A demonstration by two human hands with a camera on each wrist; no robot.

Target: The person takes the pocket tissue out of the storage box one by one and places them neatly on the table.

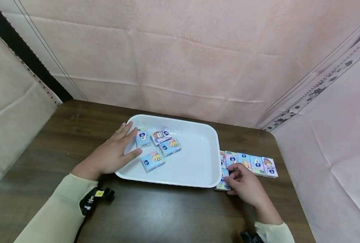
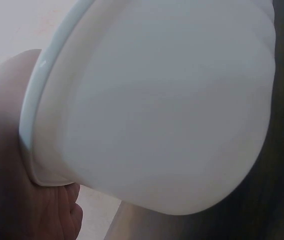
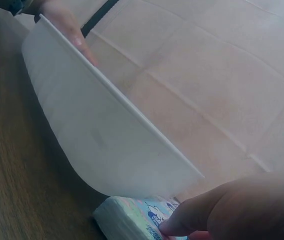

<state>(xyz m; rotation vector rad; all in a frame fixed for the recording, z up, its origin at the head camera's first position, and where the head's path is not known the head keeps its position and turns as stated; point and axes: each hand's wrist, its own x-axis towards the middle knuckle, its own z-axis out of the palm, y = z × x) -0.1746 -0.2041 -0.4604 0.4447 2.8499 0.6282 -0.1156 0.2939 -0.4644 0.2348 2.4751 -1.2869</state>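
Pale patterned cloth [image 1: 180, 60] walls a dark brown counter [image 1: 155, 212]. Beside the white tray's [image 1: 195, 162] right end, a small packet [image 1: 221, 185] lies flat, its long axis pointing away from the person, pinched by the right hand [image 1: 248, 187]; the left hand [image 1: 114, 153], fingers spread, touches the tray's left rim.

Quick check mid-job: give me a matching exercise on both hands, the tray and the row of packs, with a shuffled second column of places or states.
1. Left hand
2. Right hand
3. Tray
4. Row of packs

A. White, with four packs inside
B. Side by side on the table
C. At the tray's left end
D. Gripping a single pack by the tray's right end

Pairs: 1-C, 2-D, 3-A, 4-B
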